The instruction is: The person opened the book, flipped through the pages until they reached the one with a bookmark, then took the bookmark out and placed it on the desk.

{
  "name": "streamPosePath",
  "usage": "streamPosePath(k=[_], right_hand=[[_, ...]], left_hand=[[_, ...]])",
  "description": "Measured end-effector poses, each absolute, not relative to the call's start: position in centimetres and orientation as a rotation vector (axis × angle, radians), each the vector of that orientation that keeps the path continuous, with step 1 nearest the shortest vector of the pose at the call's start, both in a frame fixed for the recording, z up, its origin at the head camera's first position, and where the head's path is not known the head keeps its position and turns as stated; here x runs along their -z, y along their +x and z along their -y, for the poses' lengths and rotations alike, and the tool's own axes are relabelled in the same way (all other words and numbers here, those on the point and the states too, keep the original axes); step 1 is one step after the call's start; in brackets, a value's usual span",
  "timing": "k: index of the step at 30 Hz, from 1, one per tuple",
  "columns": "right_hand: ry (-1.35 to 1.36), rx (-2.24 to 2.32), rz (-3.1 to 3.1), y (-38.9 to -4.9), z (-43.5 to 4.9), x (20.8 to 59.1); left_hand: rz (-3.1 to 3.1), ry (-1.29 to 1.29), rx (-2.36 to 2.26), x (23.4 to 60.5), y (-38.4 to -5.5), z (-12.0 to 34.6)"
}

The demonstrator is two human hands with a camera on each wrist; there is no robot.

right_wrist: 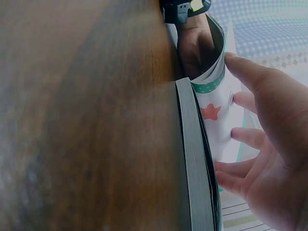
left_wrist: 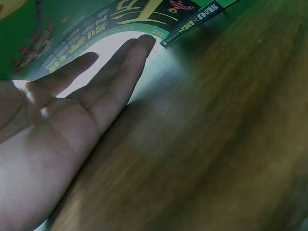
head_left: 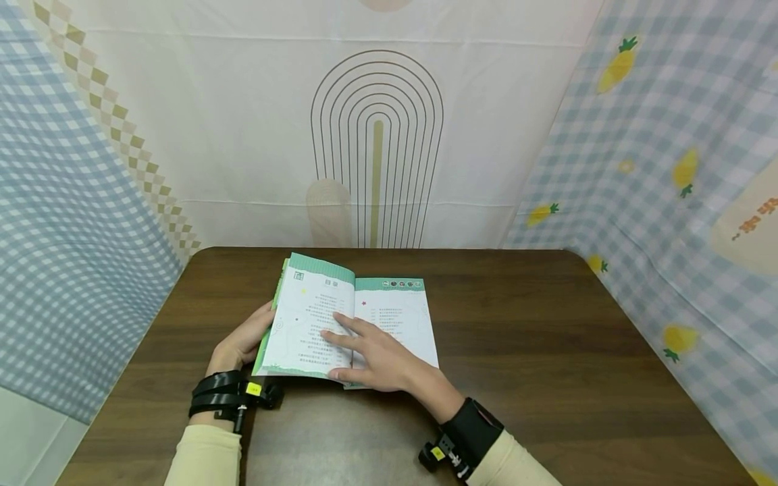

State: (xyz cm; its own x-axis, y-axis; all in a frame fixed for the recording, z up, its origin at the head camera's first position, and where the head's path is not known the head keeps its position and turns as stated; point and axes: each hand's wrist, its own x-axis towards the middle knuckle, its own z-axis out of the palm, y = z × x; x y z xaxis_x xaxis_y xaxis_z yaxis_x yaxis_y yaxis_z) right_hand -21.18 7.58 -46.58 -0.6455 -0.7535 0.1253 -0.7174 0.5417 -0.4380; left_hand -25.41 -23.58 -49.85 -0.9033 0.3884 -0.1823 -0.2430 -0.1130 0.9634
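An open book (head_left: 398,314) with green-edged white pages lies on the brown wooden table, its left half raised and tilted. My left hand (head_left: 242,339) is at its left edge, partly hidden by the cover. In the left wrist view that hand's fingers (left_wrist: 115,79) reach out fairly straight beneath the green illustrated cover (left_wrist: 86,29). Spread across the left page near the spine, my right hand (head_left: 383,354) touches the paper with its fingertips. From the right wrist view, the page bulges in a curve under those fingers (right_wrist: 248,137), next to a red printed star (right_wrist: 211,111).
Wooden tabletop (head_left: 516,324) extends around the book, with a greyish sheen at the front. A white cloth (head_left: 243,135) with printed arches hangs behind the table. Blue checked cloth (head_left: 644,202) flanks it on both sides. Each wrist wears a black strap with a camera.
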Motion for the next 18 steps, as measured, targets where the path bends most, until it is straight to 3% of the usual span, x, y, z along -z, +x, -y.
streamPosePath(k=[18], right_hand=[[-1.275, 0.684, -2.699, -21.08, -7.46, 46.37]], left_hand=[[-1.759, 0.161, -2.065, 50.06, -25.48, 23.62]])
